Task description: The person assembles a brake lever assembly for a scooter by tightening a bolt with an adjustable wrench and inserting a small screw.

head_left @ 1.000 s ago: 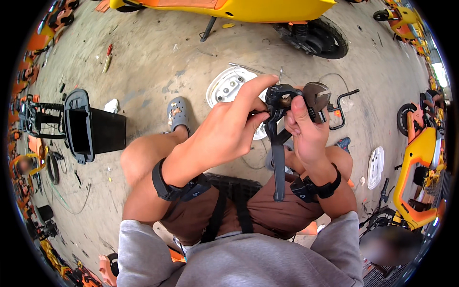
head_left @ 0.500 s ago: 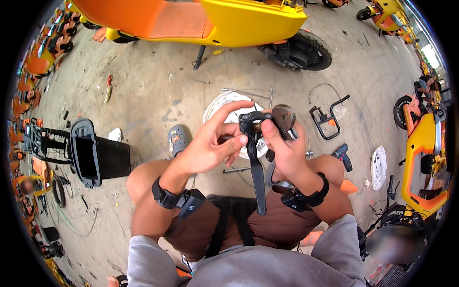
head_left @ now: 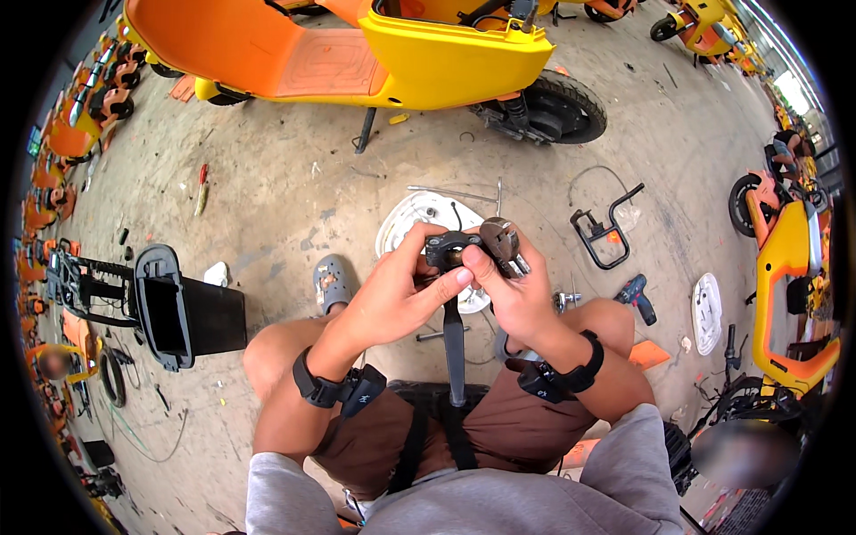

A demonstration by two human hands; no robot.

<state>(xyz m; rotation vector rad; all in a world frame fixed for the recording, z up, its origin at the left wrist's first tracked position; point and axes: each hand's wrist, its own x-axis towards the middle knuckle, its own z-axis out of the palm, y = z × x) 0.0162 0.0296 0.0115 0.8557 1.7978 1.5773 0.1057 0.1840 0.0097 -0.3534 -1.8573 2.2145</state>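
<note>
A black brake lever (head_left: 454, 352) hangs down between my hands, its long blade pointing toward my lap. My left hand (head_left: 397, 294) grips the left side of its clamp end (head_left: 448, 253), with the thumb along the front. My right hand (head_left: 522, 299) pinches the clamp's other side with its thumb. Also in the right hand is a grey metal tool with a rounded, jaw-like head (head_left: 501, 239), possibly pliers; its lower part is hidden by the fingers. Under my hands a white round plastic cover (head_left: 392, 234) lies on the floor, partly hidden.
A yellow and orange scooter (head_left: 446, 67) stands ahead. To the left is a black open-topped bin (head_left: 214, 321). On the right lie a cordless drill (head_left: 637, 299), a black tubular frame (head_left: 615, 232) and a white oval cover (head_left: 707, 312). A long T-shaped metal rod (head_left: 464, 193) lies beyond my hands.
Both hands have shifted slightly left and down in the picture with the lever and tool. My left fingers have closed further round the clamp end. The whole view has tilted up a little.
</note>
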